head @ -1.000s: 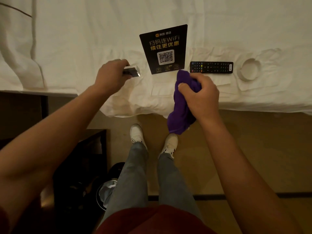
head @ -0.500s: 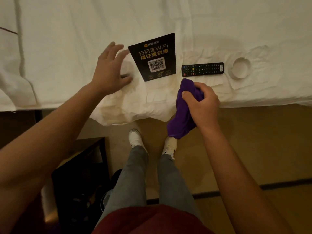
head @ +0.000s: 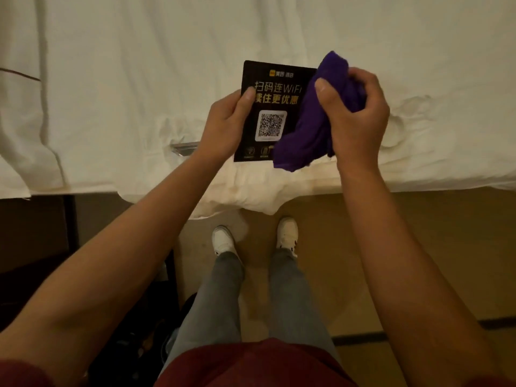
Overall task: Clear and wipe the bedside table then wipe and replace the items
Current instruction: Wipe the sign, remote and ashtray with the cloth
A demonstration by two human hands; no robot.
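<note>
Left hand [head: 223, 127] gripping the black WiFi card [head: 272, 113] by its left edge, thumb laid over the front and the remaining fingers hidden behind, presumably so the printed face stays turned up and braced for wiping. Card raised off the white bed sheet [head: 139, 79] rather than lying on it, tilted toward the camera, most likely to give the cloth something firm to press against instead of soft bedding. Right hand [head: 354, 107] curled tight round a bunched purple cloth [head: 312, 127], thumb on top, with a loose tail of fabric hanging over the card's right side and lower right corner. Cloth touching the card there, covering part of the print; QR code and most of the lettering exposed. Judged as the item-wiping stage, with this card the one in hand. A small clear block [head: 184, 148], possibly the card's stand, lying on the sheet just beside the left wrist, parked there within easy reach. Dark furniture [head: 36, 233] at the lower left, probably the bedside table, well apart from the card, so no replacing yet. Feet in white shoes [head: 223, 241] planted on the tan floor [head: 391, 247] close against the bed edge, body leaning over the mattress used as a holding surface.
</note>
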